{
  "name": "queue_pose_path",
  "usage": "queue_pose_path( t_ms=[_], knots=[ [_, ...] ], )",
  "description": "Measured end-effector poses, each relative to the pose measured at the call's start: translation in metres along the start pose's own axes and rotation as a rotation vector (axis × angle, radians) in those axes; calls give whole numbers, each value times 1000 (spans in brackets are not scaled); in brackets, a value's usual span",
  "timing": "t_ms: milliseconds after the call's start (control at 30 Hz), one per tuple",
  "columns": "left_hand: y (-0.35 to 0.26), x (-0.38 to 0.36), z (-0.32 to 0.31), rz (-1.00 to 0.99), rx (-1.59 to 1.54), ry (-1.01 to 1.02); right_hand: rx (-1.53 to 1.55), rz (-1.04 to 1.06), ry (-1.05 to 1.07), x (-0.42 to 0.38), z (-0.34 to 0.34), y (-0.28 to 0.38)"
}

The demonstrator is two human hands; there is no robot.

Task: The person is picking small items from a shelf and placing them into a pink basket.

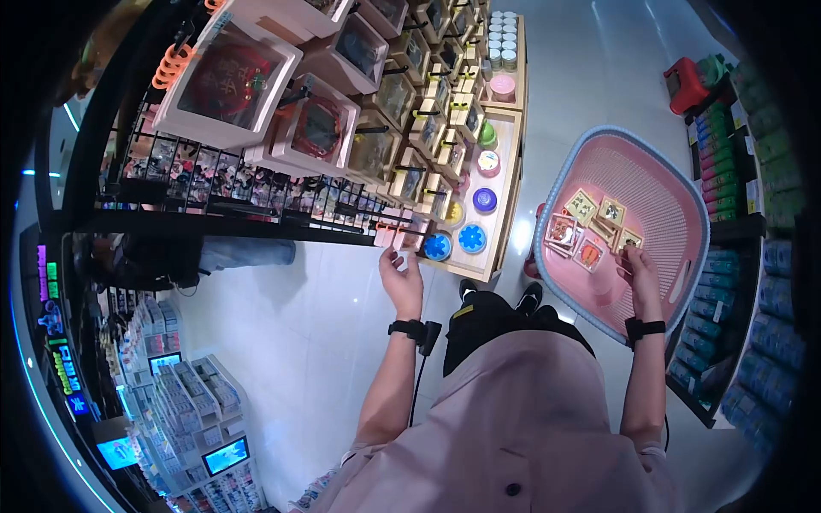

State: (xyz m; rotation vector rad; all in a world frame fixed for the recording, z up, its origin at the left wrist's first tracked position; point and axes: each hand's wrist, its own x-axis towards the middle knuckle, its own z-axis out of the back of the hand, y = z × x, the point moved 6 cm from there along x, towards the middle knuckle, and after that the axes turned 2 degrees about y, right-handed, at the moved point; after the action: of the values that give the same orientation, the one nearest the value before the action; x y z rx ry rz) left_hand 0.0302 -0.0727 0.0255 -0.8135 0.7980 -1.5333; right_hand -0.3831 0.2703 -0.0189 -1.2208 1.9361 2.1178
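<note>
My left hand (399, 280) is raised at the lower end of the display rack, its fingers apart, the tips just under small pink boxes (398, 236) hanging on hooks. Over the inside of a pink basket with a blue rim (691, 201), my right hand (641, 278) has its fingers bent at the edge of a small square box (630, 240). Several similar boxes lie in the basket around it, among them a pale one with an orange-red centre (589, 254) and a white-edged one with a red pattern (561, 231).
Window-fronted boxes (227, 77) hang in rows on the rack. Beside them a wooden tray (510, 171) carries round tubs, including a blue one (472, 238). Shelves with bottles (710, 291) stand right of the basket. A person's leg (248, 255) shows at left.
</note>
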Motion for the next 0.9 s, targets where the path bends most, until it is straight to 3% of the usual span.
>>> queue_pose_path(
  t_ms=[200, 300, 500, 633, 767, 900],
  knots=[
    [8, 19, -3, -162, 179, -48, -89, 42, 55, -32, -13, 8],
    [-3, 20, -5, -71, 69, -15, -91, 66, 97, -39, -28, 20],
    [-17, 13, -9, -39, 149, 85, -124, 119, 188, -42, -67, 35],
    [-38, -8, -19, -112, 187, 192, -171, 133, 278, -45, -88, 27],
    [-76, -34, -21, -321, 320, 233, -250, 175, 355, -49, -107, 18],
    [-94, -39, -22, -360, 337, 286, -248, 165, 392, -51, -122, 7]
  ],
)
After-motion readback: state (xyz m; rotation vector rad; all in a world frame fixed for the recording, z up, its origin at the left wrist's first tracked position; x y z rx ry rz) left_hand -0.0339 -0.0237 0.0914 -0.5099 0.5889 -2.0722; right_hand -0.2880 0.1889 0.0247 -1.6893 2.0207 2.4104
